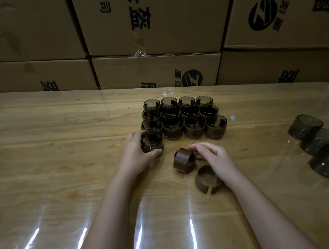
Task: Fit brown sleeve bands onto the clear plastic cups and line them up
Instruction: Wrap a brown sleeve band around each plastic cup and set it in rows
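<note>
Several clear smoky cups with brown sleeve bands (184, 116) stand in tight rows at the table's middle back. My left hand (136, 155) grips one more banded cup (152, 143) standing at the left front corner of that block. Two loose brown bands lie in front: one tilted band (184, 160) and one split band (206, 178) lying flat nearer me. My right hand (213, 156) rests over them, fingers stretched toward the tilted band and touching its top edge; the wrist covers part of the flat band.
Three bare smoky cups (317, 145) lie in a nested row at the right edge. The wooden table (68, 165) is covered with clear film. Stacked cardboard cartons (155, 50) wall off the far side.
</note>
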A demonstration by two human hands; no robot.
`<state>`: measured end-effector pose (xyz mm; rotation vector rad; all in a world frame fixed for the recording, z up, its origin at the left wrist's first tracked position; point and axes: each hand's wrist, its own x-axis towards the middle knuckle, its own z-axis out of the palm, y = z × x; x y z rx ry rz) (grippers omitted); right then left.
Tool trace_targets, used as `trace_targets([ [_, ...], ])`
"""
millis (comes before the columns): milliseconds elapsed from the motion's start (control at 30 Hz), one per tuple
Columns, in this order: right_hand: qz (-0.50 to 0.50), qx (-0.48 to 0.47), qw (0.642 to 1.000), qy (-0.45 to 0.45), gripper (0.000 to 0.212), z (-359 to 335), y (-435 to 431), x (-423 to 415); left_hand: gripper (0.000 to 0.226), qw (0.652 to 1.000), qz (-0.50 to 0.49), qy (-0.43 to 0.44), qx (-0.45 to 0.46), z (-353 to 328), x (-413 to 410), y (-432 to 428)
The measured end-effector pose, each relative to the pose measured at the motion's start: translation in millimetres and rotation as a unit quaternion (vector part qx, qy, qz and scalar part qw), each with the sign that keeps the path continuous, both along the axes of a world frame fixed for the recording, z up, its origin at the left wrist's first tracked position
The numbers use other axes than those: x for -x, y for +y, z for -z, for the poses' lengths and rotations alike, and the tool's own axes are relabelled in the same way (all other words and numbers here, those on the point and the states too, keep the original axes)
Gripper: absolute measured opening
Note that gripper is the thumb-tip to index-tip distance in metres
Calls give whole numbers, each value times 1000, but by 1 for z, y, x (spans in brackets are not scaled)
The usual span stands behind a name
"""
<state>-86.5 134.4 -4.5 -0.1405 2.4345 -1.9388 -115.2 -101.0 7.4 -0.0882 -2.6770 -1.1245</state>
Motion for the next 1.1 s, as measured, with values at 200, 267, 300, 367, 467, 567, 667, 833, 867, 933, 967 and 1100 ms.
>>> trace_targets([
  [200,37,102,994,11,25,1,1,0,79,1000,-12,5,4,3,0,0],
  [267,56,134,989,2,27,1,3,1,79,1000,-13,9,3,6,1,1],
  [300,67,150,986,-5,28,1,4,2,79,1000,-13,8,2,8,1,1],
  [367,88,179,980,-14,29,0,6,1,77,1000,-14,4,-11,10,-1,3],
  [467,111,187,976,-11,28,2,10,-6,58,995,-55,80,-31,10,-15,11],
  [567,128,172,977,-5,28,8,15,-17,28,972,-87,217,-14,11,-37,23],
  [667,158,145,977,-1,28,10,20,-28,10,984,-42,157,-77,12,-63,35],
  [833,260,-23,964,51,23,7,38,-53,23,988,4,49,-148,17,-89,35],
  [867,299,-109,946,65,20,5,47,-59,23,989,6,31,-144,16,-93,34],
  [933,374,-261,887,67,27,1,73,-72,24,991,16,5,-133,15,-100,35],
  [967,400,-313,859,63,33,0,87,-77,25,992,24,-3,-125,14,-103,36],
  [1100,445,-359,820,-20,44,-4,125,-88,21,995,83,-24,-47,9,-112,41],
])
